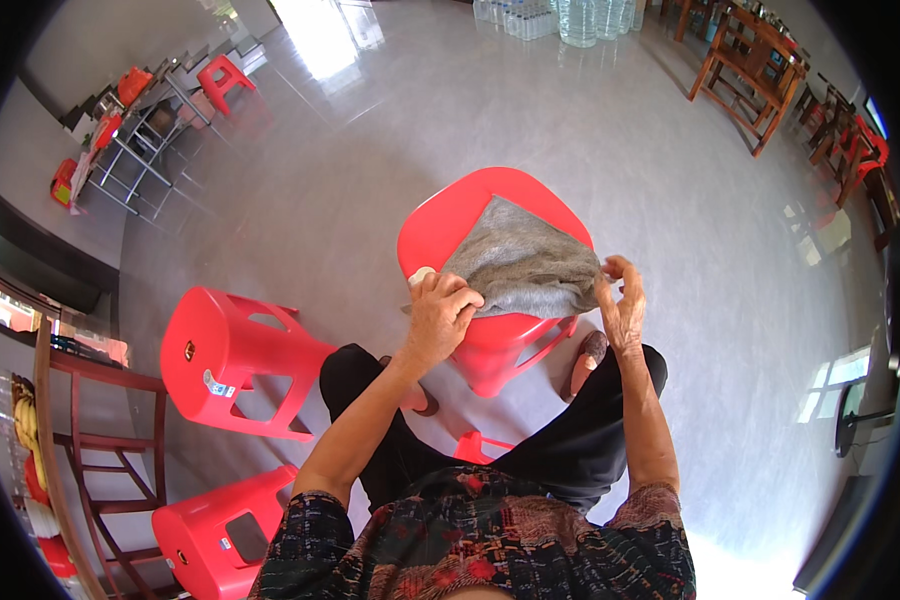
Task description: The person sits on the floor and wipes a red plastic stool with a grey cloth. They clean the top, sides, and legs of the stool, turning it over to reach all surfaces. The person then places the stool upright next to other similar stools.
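A grey cloth (525,255), partly folded and creased, lies across the seat of a red plastic stool (432,225) in front of my knees. My left hand (438,315) is at the cloth's near left edge, its fingers curled and closed on the fabric. Beside its knuckles a small pale beige item (422,274) shows; its kind is unclear. At the cloth's right corner is my right hand (622,305), thumb and fingers bent together around the edge of the fabric. The fingertips are partly hidden.
To my left are a red stool (210,350), another red stool (205,530) and a dark wooden chair frame (115,470). A metal-legged table (145,150) stands far left. Water bottles (580,20) stand far ahead, with a wooden chair (750,70) at far right.
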Demonstrator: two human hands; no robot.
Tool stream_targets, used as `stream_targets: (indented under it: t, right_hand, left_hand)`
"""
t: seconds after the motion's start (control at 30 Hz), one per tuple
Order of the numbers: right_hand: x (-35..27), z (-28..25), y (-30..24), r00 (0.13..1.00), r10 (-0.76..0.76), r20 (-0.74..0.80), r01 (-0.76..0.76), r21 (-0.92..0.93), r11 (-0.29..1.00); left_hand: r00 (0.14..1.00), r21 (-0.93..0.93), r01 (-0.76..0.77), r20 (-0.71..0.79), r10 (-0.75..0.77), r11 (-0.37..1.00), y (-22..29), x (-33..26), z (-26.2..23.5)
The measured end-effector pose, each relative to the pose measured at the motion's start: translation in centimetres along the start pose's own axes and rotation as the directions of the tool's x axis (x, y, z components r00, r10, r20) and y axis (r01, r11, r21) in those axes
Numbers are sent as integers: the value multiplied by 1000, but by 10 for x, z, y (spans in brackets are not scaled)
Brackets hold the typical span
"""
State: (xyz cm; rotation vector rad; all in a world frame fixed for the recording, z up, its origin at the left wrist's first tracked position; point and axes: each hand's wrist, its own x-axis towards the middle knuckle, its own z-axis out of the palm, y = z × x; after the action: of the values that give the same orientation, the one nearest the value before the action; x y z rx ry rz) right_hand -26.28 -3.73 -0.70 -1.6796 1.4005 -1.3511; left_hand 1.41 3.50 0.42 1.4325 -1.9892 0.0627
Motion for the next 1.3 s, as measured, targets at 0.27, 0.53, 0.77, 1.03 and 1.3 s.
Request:
stream_targets:
  t: [0.27,0.53,0.77,1.03,1.3]
  right_hand:
    - [41,35,5,975,-35,219,156,-565,810]
    - [58,52,38,995,13,94,27,-408,913]
    - [24,24,-13,974,-157,161,196,-270,943]
    - [-71,16,-25,846,-458,272,522,-253,815]
    - [-128,4,-14,763,-314,565,500,-208,841]
  left_hand:
    - [966,140,-257,5,259,956,23,-28,6]
    - [995,29,-82,51,81,996,29,-49,-5]
    - [999,40,-51,16,51,998,33,-42,-5]
    - [996,-83,-25,80,32,996,19,-48,-1]
    - [973,-189,27,229,17,982,29,-35,-29]
